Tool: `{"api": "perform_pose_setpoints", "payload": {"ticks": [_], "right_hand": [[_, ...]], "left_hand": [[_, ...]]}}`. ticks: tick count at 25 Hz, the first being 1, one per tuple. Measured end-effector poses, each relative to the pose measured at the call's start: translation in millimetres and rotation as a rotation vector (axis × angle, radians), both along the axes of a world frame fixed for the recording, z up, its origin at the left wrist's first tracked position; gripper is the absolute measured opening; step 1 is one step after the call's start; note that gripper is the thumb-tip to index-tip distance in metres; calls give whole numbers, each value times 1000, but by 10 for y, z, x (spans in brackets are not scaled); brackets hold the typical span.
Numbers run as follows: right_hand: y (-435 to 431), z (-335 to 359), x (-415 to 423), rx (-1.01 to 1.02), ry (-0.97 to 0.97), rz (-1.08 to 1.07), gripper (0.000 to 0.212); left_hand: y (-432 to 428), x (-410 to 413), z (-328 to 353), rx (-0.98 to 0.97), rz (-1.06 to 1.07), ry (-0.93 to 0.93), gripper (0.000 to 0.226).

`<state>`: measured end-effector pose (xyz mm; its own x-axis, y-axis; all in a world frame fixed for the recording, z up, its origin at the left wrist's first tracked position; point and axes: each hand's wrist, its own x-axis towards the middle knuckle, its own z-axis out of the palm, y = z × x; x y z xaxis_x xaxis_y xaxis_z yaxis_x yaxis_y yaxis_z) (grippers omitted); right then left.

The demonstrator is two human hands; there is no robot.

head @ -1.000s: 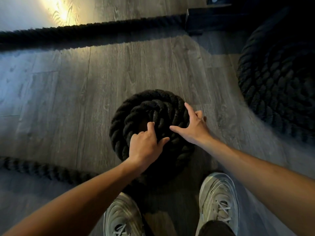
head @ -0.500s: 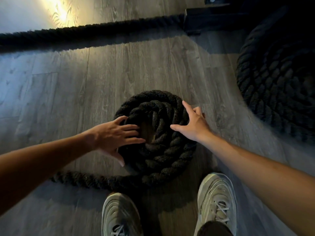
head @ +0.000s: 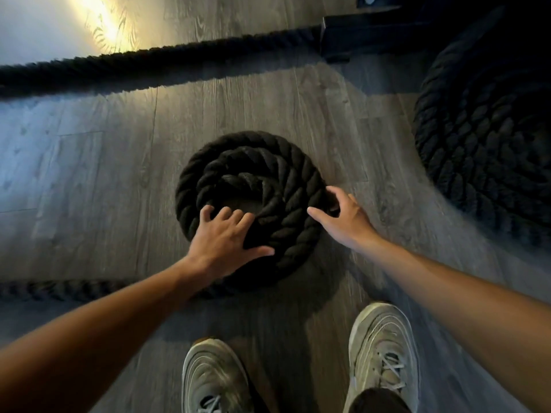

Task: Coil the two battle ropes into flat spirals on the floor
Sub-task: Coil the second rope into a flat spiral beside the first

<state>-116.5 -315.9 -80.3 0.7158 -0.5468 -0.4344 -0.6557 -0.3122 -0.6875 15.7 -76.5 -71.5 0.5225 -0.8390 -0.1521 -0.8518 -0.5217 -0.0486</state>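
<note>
A small coil of thick black battle rope (head: 268, 171) lies on the wooden floor in front of me, wound in about three turns. Its loose tail (head: 59, 290) runs off to the left near my feet. My left hand (head: 226, 236) rests on the coil's near left side with fingers spread flat. At the coil's right edge my right hand (head: 343, 219) has its fingers curled around the outer turn and its thumb on top. A second, large coil of rope (head: 489, 150) lies at the right.
Another stretch of rope (head: 149, 61) runs straight across the floor at the top, ending at a dark metal base (head: 357, 34). My two grey sneakers (head: 384, 353) stand just below the small coil. Bare grey floorboards (head: 89, 174) lie to the left.
My left hand has moved from the coil's left side onto its near part. The tail has swung back toward my feet, and the coil has another part-turn. My right hand stays at the right edge.
</note>
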Motion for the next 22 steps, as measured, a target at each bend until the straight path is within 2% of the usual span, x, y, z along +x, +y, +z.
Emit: {"api": "perform_pose_setpoints", "payload": {"ticks": [3,5,7,9,11,12,14,15,17,19,22], "right_hand": [[71,25,34,40,-11,5,81],[97,30,26,24,5,-41,77],[109,73,-17,8,18,-65,73],[155,123,-93,21,19,-88,73],[297,151,-215,108,36,-171,77],[396,151,-290,166,58,-214,80],[600,134,-432,206,106,-213,85],[663,130,-480,184,123,-187,86],[654,143,-492,165,133,-153,84],[545,164,-413,186,144,-118,84],[291,190,-202,109,152,-60,81]], "left_hand": [[-372,-344,39,35,322,122,94],[-418,-445,3,-22,373,202,86],[-278,-407,-15,-178,325,264,67],[-71,-258,3,-379,270,221,45],[116,8,30,-519,441,158,31],[216,194,-1,-559,608,188,30],[382,572,-75,-577,924,387,41],[424,689,-110,-585,998,495,47],[439,732,-164,-565,1017,583,50],[419,651,-136,-536,1013,538,49],[491,568,-85,-596,1142,629,60]]}}
